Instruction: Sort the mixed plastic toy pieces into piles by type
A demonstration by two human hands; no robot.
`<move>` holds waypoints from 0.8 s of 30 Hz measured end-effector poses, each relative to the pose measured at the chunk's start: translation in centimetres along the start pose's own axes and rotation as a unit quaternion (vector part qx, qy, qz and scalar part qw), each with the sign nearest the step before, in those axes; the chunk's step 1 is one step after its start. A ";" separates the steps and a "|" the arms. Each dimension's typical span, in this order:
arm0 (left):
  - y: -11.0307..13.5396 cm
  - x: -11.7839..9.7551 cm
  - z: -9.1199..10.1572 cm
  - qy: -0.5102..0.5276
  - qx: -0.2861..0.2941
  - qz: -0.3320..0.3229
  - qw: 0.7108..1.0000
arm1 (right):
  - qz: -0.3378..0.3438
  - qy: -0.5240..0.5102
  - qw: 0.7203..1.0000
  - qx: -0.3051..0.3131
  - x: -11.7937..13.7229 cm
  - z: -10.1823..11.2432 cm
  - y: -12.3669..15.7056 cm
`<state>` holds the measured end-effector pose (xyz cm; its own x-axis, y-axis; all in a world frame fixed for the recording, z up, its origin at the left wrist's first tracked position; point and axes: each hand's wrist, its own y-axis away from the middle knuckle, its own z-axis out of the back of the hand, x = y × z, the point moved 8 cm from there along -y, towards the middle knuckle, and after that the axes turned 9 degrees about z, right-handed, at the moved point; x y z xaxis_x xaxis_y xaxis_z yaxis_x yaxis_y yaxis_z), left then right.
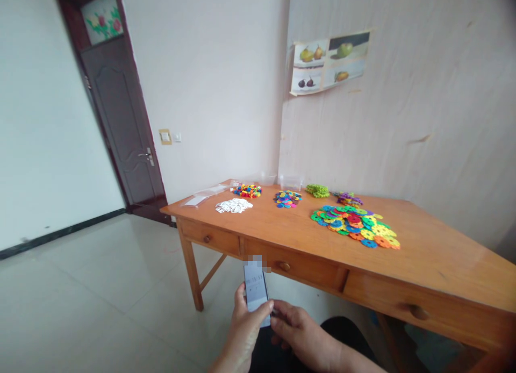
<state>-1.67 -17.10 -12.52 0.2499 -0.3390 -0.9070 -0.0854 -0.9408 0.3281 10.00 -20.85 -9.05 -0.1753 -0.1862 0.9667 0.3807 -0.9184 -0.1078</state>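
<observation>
My left hand (245,327) is wrapped round a smartphone (255,288), its thumb lying across the lower screen. A running-clock style display with digits shows on the phone, and its top end is blurred out. At the phone's lower right edge, my right hand (299,330) has its thumb and fingers closed against the side. Both hands are low, in front of the wooden table (274,230). On the tabletop lies a large heap of colourful notched discs (355,225). Farther left are white cards or tiles (234,205) and a pile of small coloured discs (287,199).
Small bright pieces (247,190), green pieces (317,190) and purple pieces (349,199) sit along the back. Clear plastic containers (291,183) stand by the wall. Drawer knobs (418,311) stick out from the table front. A dark door (121,109) is at the left.
</observation>
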 end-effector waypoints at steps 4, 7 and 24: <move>-0.1 0.3 1.0 -0.004 -0.018 -0.006 1.000 | -0.017 -0.005 1.000 0.018 0.2 -0.6 0.0; -0.1 0.3 1.3 -0.009 -0.021 -0.008 1.000 | -0.027 -0.012 0.999 0.024 -0.3 -0.8 -0.1; -0.3 0.5 1.1 -0.055 0.008 -0.046 0.997 | -0.055 -0.083 0.995 0.017 -2.6 -0.4 -0.4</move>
<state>-2.59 -16.98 -13.35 0.1505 -0.2491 -0.9567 -0.0835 -0.9675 0.2387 10.01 -20.15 -11.64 -0.0661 -0.0213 0.9976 0.3983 -0.9172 0.0068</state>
